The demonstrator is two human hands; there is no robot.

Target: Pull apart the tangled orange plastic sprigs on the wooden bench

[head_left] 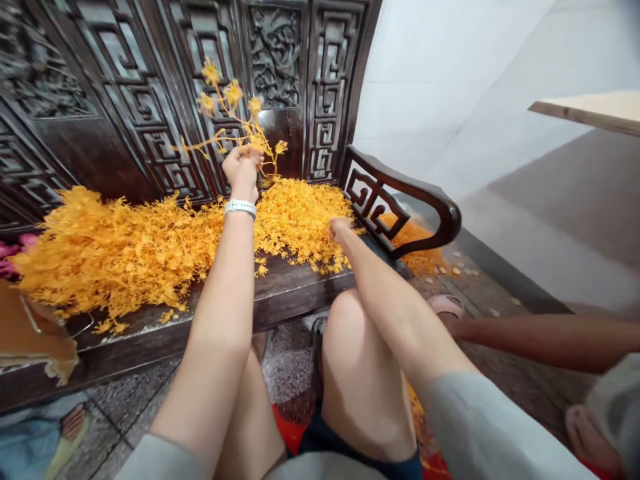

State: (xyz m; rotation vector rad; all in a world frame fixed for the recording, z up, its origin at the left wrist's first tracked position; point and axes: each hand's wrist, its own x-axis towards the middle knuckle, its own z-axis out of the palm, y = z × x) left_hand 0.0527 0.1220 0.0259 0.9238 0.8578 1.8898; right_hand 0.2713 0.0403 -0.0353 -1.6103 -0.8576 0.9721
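My left hand, with a pale band on its wrist, pinches a branching sprig of orange artificial flowers above the bench, in front of the carved backrest. Below it, a heap of small loose orange flower pieces covers the right end of the seat. My right hand is closed at that heap's right side; its fingertips are hidden, so what they hold cannot be made out. To the left lies a larger pile of orange flower sprigs.
The dark wooden bench has a curved armrest at right. More orange pieces lie on the floor beyond it. Torn cardboard and pink flowers are at far left. Other people's limbs show at both sides.
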